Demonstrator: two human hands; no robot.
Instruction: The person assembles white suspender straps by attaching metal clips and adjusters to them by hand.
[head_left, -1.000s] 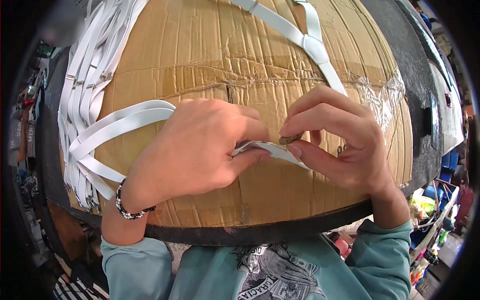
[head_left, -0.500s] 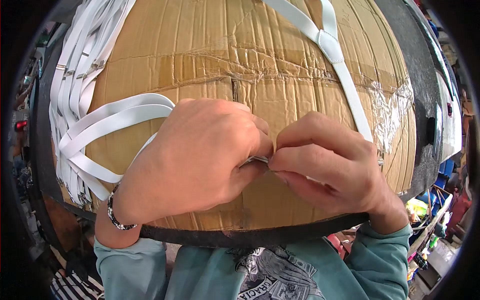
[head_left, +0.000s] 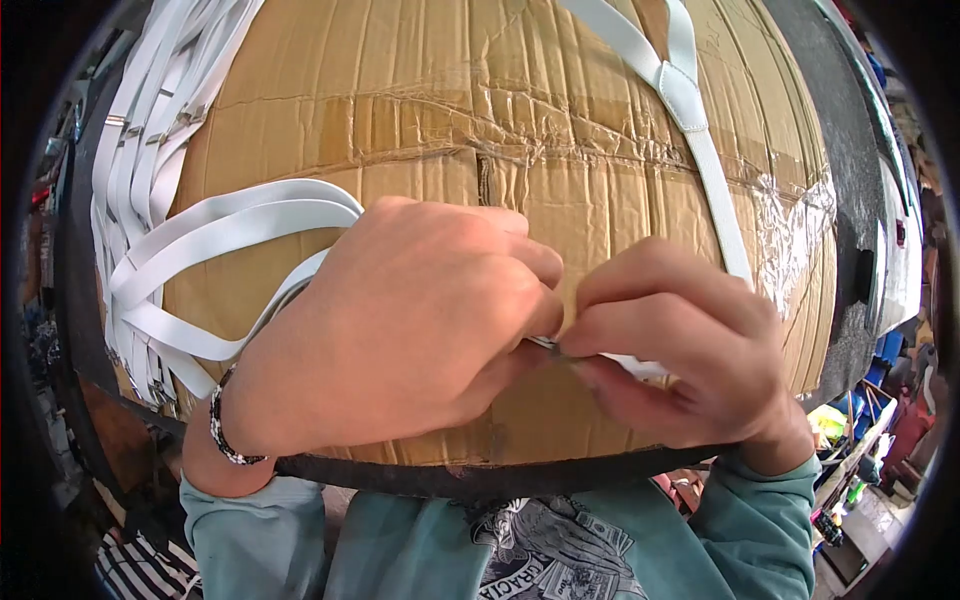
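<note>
My left hand [head_left: 430, 310] is closed, pinching a white elastic strap near a small metal piece [head_left: 545, 343]. My right hand [head_left: 690, 345] pinches the same spot from the other side, its fingertips almost touching the left ones. A bit of white strap shows under the right fingers. Looped white strap [head_left: 240, 215] comes out from behind my left hand. At the upper right lies a white strap joined by a stitched Y-shaped patch [head_left: 682, 95], its lower end running behind my right hand.
A bundle of white straps with metal clips [head_left: 135, 190] lies along the left side. Brown cardboard [head_left: 400, 130] with clear tape covers the dark-edged table [head_left: 450, 480]. Assorted colourful items lie beyond the right edge.
Both hands have shifted slightly to the right and down, still pinching. More white strap shows beneath my right fingers.
</note>
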